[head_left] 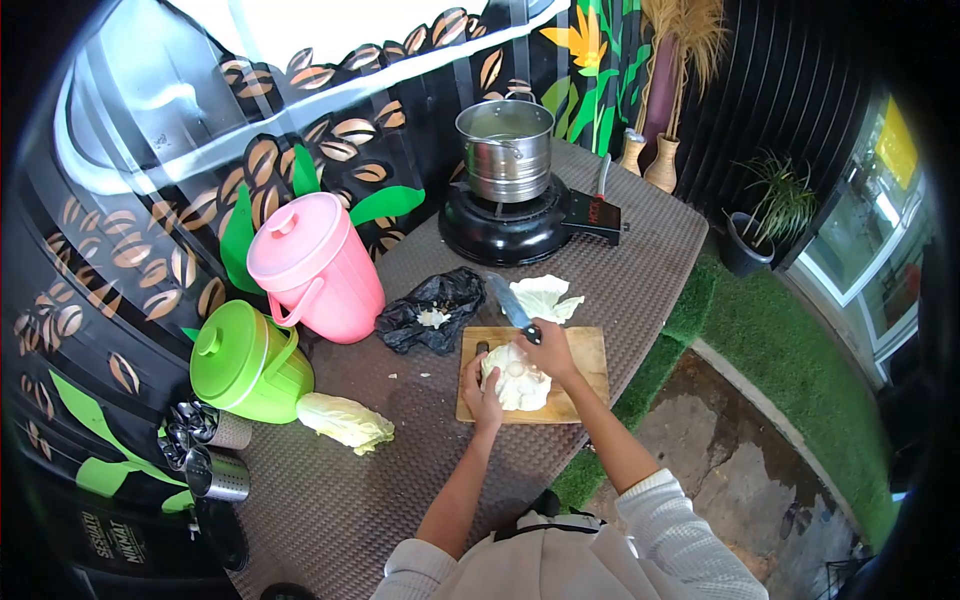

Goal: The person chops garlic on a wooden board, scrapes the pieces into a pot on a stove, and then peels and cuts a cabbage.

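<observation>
A pale cabbage [518, 380] lies on the wooden cutting board [585, 400], its stem end facing up. My left hand [483, 392] holds its left side, fingers curved against the leaves. Closed around the dark handle of a knife, my right hand [547, 348] is just above the cabbage's upper right edge. The knife blade [508, 302] points up and away, beyond the board. A loose cabbage leaf [546, 300] lies on the table behind the board, next to the blade.
A steel pot [506, 165] stands on a black portable stove [500, 232]. Left of the board are a black plastic bag [450, 300] with scraps, a pink jug [325, 270], a green jug [250, 365], a napa cabbage [345, 423] and a metal utensil holder [218, 475].
</observation>
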`<state>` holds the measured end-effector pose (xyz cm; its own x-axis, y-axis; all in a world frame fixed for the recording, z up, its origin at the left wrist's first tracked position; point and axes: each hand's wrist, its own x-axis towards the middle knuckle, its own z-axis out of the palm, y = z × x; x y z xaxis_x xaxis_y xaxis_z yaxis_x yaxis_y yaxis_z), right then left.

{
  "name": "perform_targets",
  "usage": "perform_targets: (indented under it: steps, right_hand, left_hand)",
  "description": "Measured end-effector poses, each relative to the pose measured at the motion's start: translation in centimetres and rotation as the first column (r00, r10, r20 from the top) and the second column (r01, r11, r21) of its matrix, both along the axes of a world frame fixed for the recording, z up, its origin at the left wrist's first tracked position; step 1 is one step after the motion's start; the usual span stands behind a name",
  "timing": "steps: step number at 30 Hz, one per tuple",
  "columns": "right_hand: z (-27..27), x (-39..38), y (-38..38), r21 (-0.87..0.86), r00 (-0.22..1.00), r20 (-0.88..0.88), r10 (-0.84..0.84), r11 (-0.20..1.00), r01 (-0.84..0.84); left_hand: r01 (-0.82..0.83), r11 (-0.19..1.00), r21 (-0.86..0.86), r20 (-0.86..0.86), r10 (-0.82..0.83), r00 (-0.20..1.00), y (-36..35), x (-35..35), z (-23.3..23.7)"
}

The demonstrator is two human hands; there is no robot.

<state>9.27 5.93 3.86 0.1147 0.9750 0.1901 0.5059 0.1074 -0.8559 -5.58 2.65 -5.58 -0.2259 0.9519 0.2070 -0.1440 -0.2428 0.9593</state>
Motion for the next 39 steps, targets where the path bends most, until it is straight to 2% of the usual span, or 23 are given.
perform_targets:
  steps: [3,5,9,11,12,14,16,18,19,24,25,26,27,29,30,36,38,39]
  right_hand:
    - [2.2,-5.3,4.0,0.039,0.977,0.198,0.082,0.995,-0.092]
    - [1.8,-8.3,7.6,0.159,0.93,0.33,0.161,0.962,-0.223]
    - [5.0,-9.8,7.6,0.08,0.928,0.318,0.195,0.97,-0.231]
    - [5.2,-7.8,6.0,-0.005,0.968,-0.029,0.25,0.968,-0.251]
    - [4.5,-6.8,4.4,0.09,0.984,-0.075,0.159,0.984,-0.152]
    - [6.0,-4.3,0.0,0.151,0.999,-0.044,0.025,0.988,-0.018]
    - [3.0,-1.6,-3.1,-0.087,0.952,-0.289,-0.103,0.993,0.081]
    - [2.5,-0.3,-7.4,-0.143,0.897,-0.412,-0.162,0.983,0.112]
    - [1.6,0.1,-9.0,-0.145,0.897,-0.409,-0.169,0.982,0.119]
    - [-1.2,0.1,-13.1,-0.179,0.937,-0.275,-0.217,0.969,0.172]
    - [-1.9,0.0,-13.4,-0.177,0.934,-0.278,-0.222,0.968,0.178]
    - [-2.8,-0.1,-13.5,-0.12,0.958,-0.185,-0.219,0.973,0.199]
    - [-2.7,-0.4,-13.5,-0.063,0.971,-0.09,-0.219,0.975,0.214]
    - [-2.5,-1.2,-13.8,-0.028,0.97,-0.045,-0.239,0.971,0.238]
    - [-2.2,-1.6,-13.9,0.006,0.967,0.005,-0.255,0.967,0.255]
    - [-0.9,-2.5,-14.2,-0.094,0.965,0.042,-0.258,0.961,0.261]
    - [-0.8,-2.6,-14.3,-0.09,0.961,0.082,-0.263,0.959,0.27]
    - [-0.8,-2.7,-14.4,-0.086,0.957,0.119,-0.266,0.957,0.277]
  left_hand:
    - [0.004,1.0,-0.004,0.02,-0.003,1.0,-0.1,0.2,0.5]
    - [0.001,0.999,0.035,0.108,-0.004,0.994,-0.1,0.3,0.4]
    - [0.065,0.998,0.027,0.09,-0.067,0.994,0.5,0.0,-1.0]
    - [0.107,0.994,0.013,0.12,-0.108,0.987,0.7,-0.2,-0.7]
    - [0.137,0.99,-0.012,0.187,-0.133,0.973,0.4,-0.2,0.2]
    - [0.179,0.983,-0.041,0.258,-0.163,0.952,0.3,-0.3,0.5]
    - [0.125,0.99,0.062,0.127,-0.132,0.983,0.6,-0.1,-0.2]
    - [0.154,0.988,0.026,0.157,-0.157,0.975,0.4,-0.2,-0.1]
    - [0.175,0.985,-0.009,0.178,-0.17,0.969,0.1,-0.3,0.2]
    - [0.189,0.979,0.071,0.072,-0.194,0.978,-0.6,0.0,1.5]
    - [0.116,0.989,0.087,0.029,-0.119,0.993,-0.9,0.4,2.3]
    - [0.042,0.993,0.107,-0.013,-0.041,0.999,-1.2,0.6,3.0]
    - [0.047,0.993,0.109,-0.015,-0.045,0.999,-1.1,0.5,2.6]
    - [0.035,0.986,0.162,-0.18,-0.005,0.984,-0.9,0.1,1.8]
    - [0.04,0.986,0.163,-0.182,-0.009,0.983,-0.9,0.1,2.0]
    - [0.065,0.992,0.105,-0.192,-0.044,0.98,-1.4,0.2,2.7]
    - [-0.02,0.985,0.17,-0.332,0.076,0.94,-1.4,0.2,2.7]
    - [-0.02,0.985,0.169,-0.33,0.075,0.941,-1.4,0.2,2.9]
